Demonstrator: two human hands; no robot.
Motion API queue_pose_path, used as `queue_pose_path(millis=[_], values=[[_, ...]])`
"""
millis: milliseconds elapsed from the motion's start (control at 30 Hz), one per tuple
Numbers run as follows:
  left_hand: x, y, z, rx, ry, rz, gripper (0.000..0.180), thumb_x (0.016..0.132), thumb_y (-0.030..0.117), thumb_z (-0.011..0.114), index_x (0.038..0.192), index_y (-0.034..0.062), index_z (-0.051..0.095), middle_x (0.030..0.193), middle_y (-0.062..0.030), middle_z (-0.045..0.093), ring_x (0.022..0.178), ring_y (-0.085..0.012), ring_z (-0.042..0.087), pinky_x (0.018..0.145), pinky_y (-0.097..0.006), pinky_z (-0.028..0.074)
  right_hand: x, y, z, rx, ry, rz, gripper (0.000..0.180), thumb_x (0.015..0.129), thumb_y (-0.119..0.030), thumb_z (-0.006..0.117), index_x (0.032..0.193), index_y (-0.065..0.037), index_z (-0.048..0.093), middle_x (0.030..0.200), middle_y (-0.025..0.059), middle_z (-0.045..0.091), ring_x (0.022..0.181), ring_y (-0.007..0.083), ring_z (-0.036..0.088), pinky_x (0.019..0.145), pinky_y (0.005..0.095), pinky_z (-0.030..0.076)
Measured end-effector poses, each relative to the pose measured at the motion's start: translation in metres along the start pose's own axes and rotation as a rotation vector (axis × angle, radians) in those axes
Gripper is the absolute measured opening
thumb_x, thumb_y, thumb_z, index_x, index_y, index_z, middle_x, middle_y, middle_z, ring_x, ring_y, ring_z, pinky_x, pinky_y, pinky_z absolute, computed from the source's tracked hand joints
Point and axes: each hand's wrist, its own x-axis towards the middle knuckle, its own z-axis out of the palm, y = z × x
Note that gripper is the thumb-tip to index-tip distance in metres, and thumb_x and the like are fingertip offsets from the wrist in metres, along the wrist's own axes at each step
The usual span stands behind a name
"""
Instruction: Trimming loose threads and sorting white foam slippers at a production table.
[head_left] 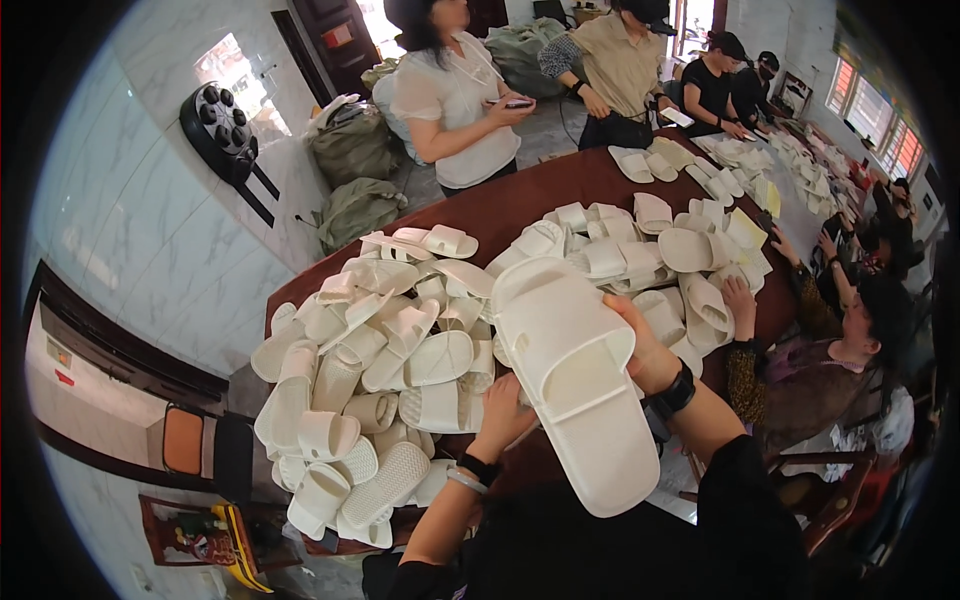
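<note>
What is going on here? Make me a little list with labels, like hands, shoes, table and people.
Left hand: left hand under the near side of a big white slipper, touching it
Right hand: right hand grips the same slipper's far side; black watch on that wrist
Slipper: lifted above the table, strap side up
Pile: many white slippers heaped on the left
Table: dark red-brown table
People: a person in a white top stands at the far end; others sit on the right
</note>
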Motion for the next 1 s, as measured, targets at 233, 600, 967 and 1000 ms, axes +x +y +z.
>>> queue_pose_path(millis=[233, 600, 967, 1000], values=[[-0.019, -0.031, 0.053, -1.04, -0.058, -0.354, 0.04, 0.086, 0.021, 0.06, 0.118, 0.0016, 0.048, 0.109, -0.0117, 0.056, 0.097, -0.0251, 0.055, 0.079, -0.032, 0.046, 0.021, -0.011, -0.002, -0.123, 0.03, -0.051, 0.057, 0.088, -0.041, 0.05, 0.126, 0.001, 0.046, 0.119, 0.0141, 0.058, 0.106, 0.0235, 0.058, 0.094, 0.0355, 0.045], [-0.085, -0.08, 0.022, -0.908, -0.192, -0.633, 0.058, 0.089, 0.02, 0.059, 0.136, 0.0002, 0.03, 0.128, -0.0214, 0.047, 0.103, -0.0219, 0.056, 0.085, -0.032, 0.046, 0.063, 0.092, -0.08, -0.074, 0.08, 0.226, 0.058, 0.086, -0.04, 0.054, 0.127, 0.0, 0.045, 0.122, 0.0125, 0.056, 0.11, 0.0231, 0.054, 0.096, 0.0359, 0.041], [-0.072, -0.012, -0.075, -1.601, 0.242, -0.572, 0.051, 0.087, 0.005, 0.059, 0.131, 0.0026, 0.035, 0.119, -0.0116, 0.053, 0.112, -0.0217, 0.052, 0.094, -0.036, 0.043, 0.053, 0.14, -0.036, -0.294, -0.241, 0.341, 0.056, 0.093, -0.042, 0.049, 0.132, -0.002, 0.039, 0.12, 0.0091, 0.054, 0.109, 0.018, 0.054, 0.088, 0.032, 0.046], [-0.078, -0.018, -0.077, -1.641, 0.329, -0.706, 0.044, 0.083, -0.003, 0.058, 0.124, 0.0004, 0.043, 0.114, -0.0108, 0.057, 0.106, -0.0223, 0.056, 0.093, -0.038, 0.046, 0.048, 0.139, -0.041, -0.275, -0.323, 0.337, 0.052, 0.095, -0.04, 0.046, 0.132, -0.006, 0.04, 0.121, 0.0081, 0.054, 0.108, 0.0181, 0.053, 0.086, 0.0322, 0.047]])
